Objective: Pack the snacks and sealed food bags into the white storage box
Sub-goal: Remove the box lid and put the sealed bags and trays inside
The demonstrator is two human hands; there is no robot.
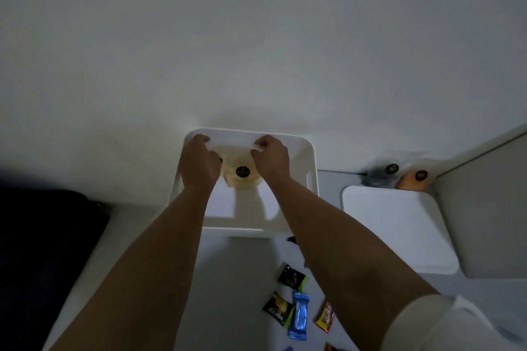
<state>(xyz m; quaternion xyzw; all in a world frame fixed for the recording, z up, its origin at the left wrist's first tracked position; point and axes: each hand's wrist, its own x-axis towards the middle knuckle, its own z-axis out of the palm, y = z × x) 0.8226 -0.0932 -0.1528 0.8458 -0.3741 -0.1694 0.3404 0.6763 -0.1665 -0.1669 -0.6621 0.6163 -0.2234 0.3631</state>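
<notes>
Wrapped snacks (296,310) lie loose on worktop (236,279), nearest camera. Left hand (199,161) and right hand (272,158) each pinch top edge of sealed food bag (242,171). Bag hangs below fingers, long axis vertical, inside white storage box (310,162), near far wall. Both hands equally near.

Only one word can be read: pale lettering, seen upside down, on the black-and-green snack packet (278,308) at about five o'clock, looks like "NEXTAR", though some letters are unsure. Round dark labels on the sealed food bag (241,172) are too small to be made out.
</notes>
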